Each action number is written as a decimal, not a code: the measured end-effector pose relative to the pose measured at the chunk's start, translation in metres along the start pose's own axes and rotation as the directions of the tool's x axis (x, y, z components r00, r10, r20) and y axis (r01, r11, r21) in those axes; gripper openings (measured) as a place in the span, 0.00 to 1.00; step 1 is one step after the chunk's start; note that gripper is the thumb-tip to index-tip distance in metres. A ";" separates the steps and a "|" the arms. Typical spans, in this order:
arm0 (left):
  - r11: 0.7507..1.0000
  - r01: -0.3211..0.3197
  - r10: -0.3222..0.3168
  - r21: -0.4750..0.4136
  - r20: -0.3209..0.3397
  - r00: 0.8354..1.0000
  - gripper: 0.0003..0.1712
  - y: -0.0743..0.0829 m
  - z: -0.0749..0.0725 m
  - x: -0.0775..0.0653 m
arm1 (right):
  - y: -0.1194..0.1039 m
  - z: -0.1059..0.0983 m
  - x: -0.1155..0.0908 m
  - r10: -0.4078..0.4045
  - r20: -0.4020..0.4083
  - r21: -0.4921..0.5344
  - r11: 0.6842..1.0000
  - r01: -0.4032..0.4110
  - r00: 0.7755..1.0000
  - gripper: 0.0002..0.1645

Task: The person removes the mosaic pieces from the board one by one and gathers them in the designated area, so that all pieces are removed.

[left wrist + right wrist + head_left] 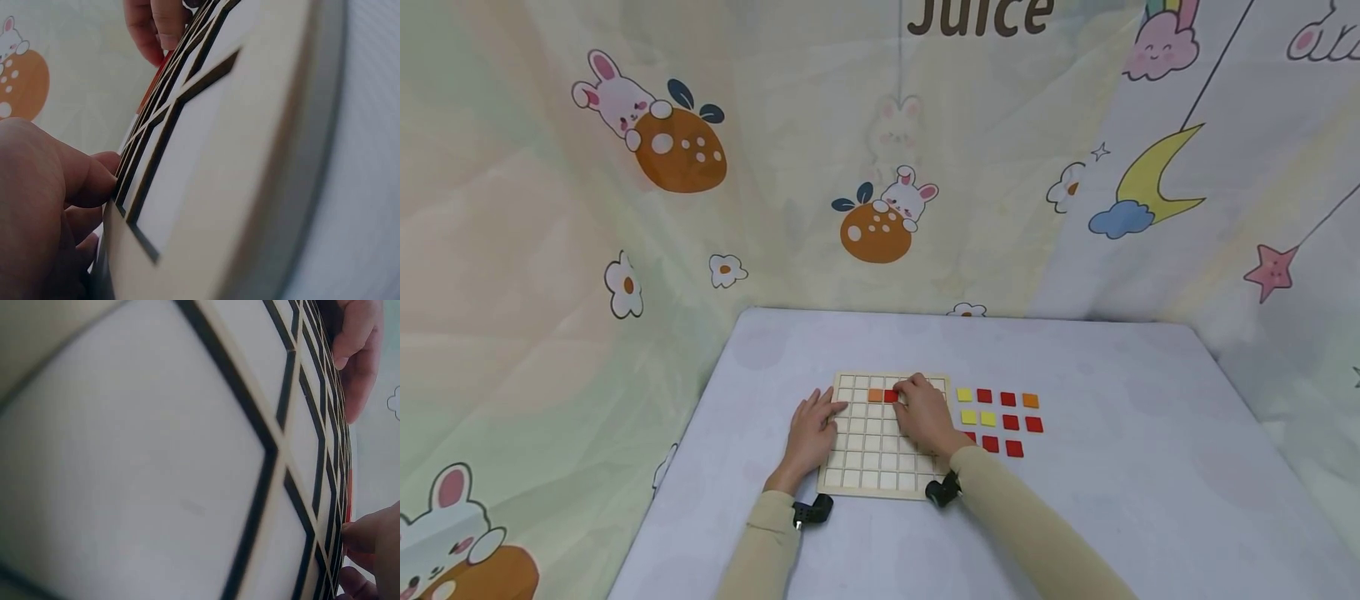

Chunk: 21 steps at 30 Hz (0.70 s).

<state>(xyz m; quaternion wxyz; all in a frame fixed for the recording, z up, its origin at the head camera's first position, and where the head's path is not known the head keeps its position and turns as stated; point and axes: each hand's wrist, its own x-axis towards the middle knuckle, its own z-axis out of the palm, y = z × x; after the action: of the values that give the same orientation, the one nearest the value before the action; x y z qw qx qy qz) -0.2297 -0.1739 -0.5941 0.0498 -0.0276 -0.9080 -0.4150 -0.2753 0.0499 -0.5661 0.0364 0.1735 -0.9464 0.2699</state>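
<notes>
A pale wooden grid board (862, 458) lies on the table. In its upper rows an orange square tile (876, 396) sits beside a red square tile (891, 396). My right hand (922, 414) reaches over the board and pinches at the red tile with thumb and fingertips, partly hiding it. My left hand (811, 433) rests at the board's left edge, its fingertips touching the frame. The left wrist view has the left fingers (94, 178) against the board's rim. Seen from the right wrist, the right fingers (369, 534) are low over the grid, with red beside them.
Right of the board, loose tiles lie in rough rows: yellow tiles (968, 417), red tiles (1011, 422) and an orange tile (1030, 401). My right forearm partly covers one red tile. The white table (1112, 500) meets a printed cloth backdrop (797, 167) at the back.
</notes>
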 end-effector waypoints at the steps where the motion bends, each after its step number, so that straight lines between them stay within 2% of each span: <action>1: 1.000 -0.001 0.001 0.002 -0.002 1.000 0.22 0.000 0.000 0.000 | 0.000 0.000 0.000 0.007 0.000 0.002 1.000 -0.007 1.000 0.16; 14: 1.000 -0.007 0.007 0.018 -0.002 1.000 0.22 0.001 0.001 0.000 | -0.001 0.006 0.005 0.041 -0.012 0.050 0.998 -0.040 0.999 0.14; 21: 1.000 -0.006 0.006 0.015 -0.008 1.000 0.22 0.000 0.001 -0.001 | 0.000 0.009 0.007 0.042 -0.014 0.032 0.999 -0.042 0.999 0.15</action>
<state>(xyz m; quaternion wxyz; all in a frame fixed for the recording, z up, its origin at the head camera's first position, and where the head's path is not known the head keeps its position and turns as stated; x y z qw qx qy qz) -0.2290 -0.1734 -0.5952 0.0547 -0.0282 -0.9108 -0.4082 -0.2811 0.0431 -0.5723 0.0350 0.1521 -0.9452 0.2867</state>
